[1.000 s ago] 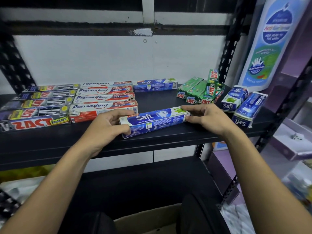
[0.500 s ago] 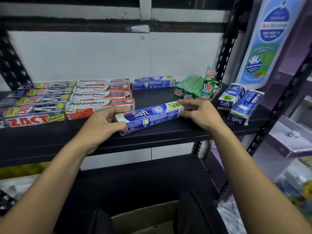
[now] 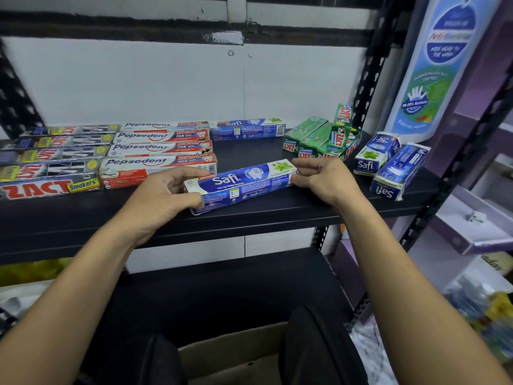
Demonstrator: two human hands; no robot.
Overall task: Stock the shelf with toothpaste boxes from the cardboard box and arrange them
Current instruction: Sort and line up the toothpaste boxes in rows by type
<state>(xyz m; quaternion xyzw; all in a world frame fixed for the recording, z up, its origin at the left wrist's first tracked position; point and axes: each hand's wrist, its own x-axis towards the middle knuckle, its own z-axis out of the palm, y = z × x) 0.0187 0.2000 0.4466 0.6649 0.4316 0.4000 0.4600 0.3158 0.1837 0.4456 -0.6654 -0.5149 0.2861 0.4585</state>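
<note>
Blue and white cardboard with a green mint-leaf corner: that is the Safi toothpaste box (image 3: 241, 186) between your hands. It sits lengthwise at the front part of the black shelf (image 3: 277, 218), slightly skewed, with its right end farther back than its left. The white "Safi" logo faces up and small print runs along the front side. Whether it rests flat on the shelf cannot be told.

Your left hand (image 3: 166, 195) grips the left end, fingers curled round it. Your right hand (image 3: 324, 179) pinches the right end with its fingertips. So your hands are apart, one at each end of the box.

Just behind your left hand lies a row of red-and-white Pepsodent boxes (image 3: 158, 165). Left of those is a row of silver Zact Smokers boxes (image 3: 50, 187). A second Safi box (image 3: 247, 129) lies along the back wall. Green Zact boxes (image 3: 319, 137) are piled at the back right. Two end-on Safi boxes (image 3: 374, 154) lie near the shelf's right end. The open cardboard box (image 3: 236, 354) shows at the bottom edge.
</note>
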